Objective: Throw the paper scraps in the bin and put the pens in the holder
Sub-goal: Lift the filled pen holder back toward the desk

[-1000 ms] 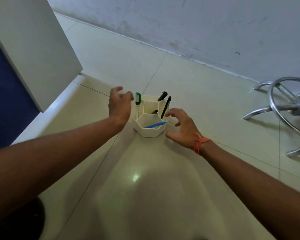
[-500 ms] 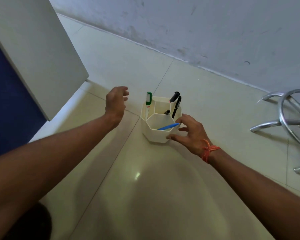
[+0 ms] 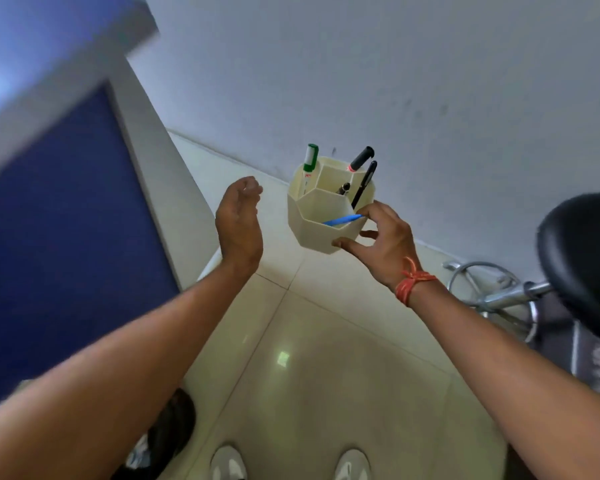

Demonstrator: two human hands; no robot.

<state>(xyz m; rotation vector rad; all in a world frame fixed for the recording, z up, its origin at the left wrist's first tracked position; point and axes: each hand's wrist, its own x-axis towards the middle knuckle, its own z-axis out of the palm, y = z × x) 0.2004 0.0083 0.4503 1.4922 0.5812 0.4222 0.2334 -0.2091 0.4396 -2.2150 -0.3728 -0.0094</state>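
A cream hexagonal pen holder (image 3: 321,230) is up in the air in front of the wall, gripped at its right side and bottom edge by my right hand (image 3: 383,245). It holds a green-capped marker (image 3: 309,164), a black-capped marker (image 3: 361,158), a black pen (image 3: 364,183), a short dark pen (image 3: 343,188) and a blue pen (image 3: 342,220) lying across the front compartment. My left hand (image 3: 238,225) hangs beside the holder on its left, fingers loosely curled, holding nothing and not touching it. No paper scraps or bin are in view.
A blue and white cabinet or desk panel (image 3: 70,216) stands at the left. A black stool seat (image 3: 584,251) with a chrome base (image 3: 492,292) is at the right. Below are the tiled floor (image 3: 326,375), my white shoes (image 3: 227,462) and a dark object (image 3: 168,431).
My right hand has closed on the holder and lifted it off the floor. The view has risen and tilted up, as if I stood. My left hand has stayed beside it, empty.
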